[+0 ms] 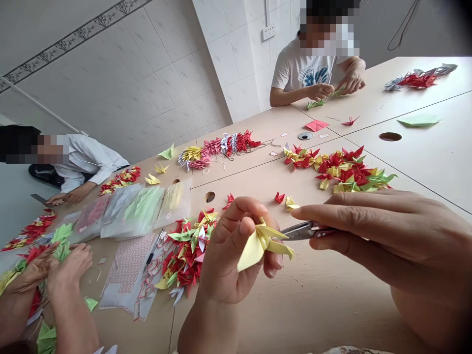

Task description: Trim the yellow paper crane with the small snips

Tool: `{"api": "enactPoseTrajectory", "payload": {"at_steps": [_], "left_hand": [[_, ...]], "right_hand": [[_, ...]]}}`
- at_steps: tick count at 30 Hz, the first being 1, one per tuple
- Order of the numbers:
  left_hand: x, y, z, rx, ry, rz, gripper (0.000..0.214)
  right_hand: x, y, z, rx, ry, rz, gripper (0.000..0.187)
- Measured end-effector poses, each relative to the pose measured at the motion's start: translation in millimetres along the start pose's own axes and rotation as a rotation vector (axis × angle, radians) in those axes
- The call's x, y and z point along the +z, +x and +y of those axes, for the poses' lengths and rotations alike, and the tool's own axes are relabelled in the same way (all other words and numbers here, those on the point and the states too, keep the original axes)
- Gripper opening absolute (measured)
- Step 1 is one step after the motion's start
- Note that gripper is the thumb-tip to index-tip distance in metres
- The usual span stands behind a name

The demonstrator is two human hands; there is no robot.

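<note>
A yellow origami crane (252,250) is pinched between the thumb and fingers of my left hand (230,250), above the near part of the table. My right hand (368,236) grips small metal scissors (300,231), their tips pointing left against the crane's folded points. The handles are mostly hidden under my fingers. Just beyond my hands lie a little red paper crane (279,197) and a small yellow one (292,203). To the left of my left hand is a heap of red, yellow and green cranes (188,255).
Another pile of cranes (342,169) lies beyond my right hand. Plastic bags of folded paper (136,211), a label sheet (127,260) and a pen (153,250) lie left. Crane strings (217,147) rest farther back. Co-workers' hands (70,260) handle cranes at left; another person (306,73) sits opposite.
</note>
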State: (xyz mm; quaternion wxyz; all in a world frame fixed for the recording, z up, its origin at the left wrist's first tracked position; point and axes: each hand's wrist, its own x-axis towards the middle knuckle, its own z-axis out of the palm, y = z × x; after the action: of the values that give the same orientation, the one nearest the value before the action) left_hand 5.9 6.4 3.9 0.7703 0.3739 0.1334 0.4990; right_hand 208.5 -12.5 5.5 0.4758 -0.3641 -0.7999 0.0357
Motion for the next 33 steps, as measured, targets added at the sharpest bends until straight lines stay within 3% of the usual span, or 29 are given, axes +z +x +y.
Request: {"api": "enactPoseTrajectory", "payload": {"at_steps": [13, 27, 33], "left_hand": [[-1.9, 0.2, -0.5, 0.019, 0.037, -0.008, 0.014], [-0.9, 0.7, 1.1, -0.007, 0.047, 0.015, 0.016], [0.0, 0.5, 0.7, -0.007, 0.040, 0.020, 0.016]], "right_hand": [[2.8, -2.2, 0.9, 0.058, -0.034, 0.057, 0.025], [1.7, 3.3, 7.2, 0.005, 0.026, -0.013, 0.029], [5.3, 8.7, -3.7, 0.039, -0.021, 0.052, 0.029]]}}
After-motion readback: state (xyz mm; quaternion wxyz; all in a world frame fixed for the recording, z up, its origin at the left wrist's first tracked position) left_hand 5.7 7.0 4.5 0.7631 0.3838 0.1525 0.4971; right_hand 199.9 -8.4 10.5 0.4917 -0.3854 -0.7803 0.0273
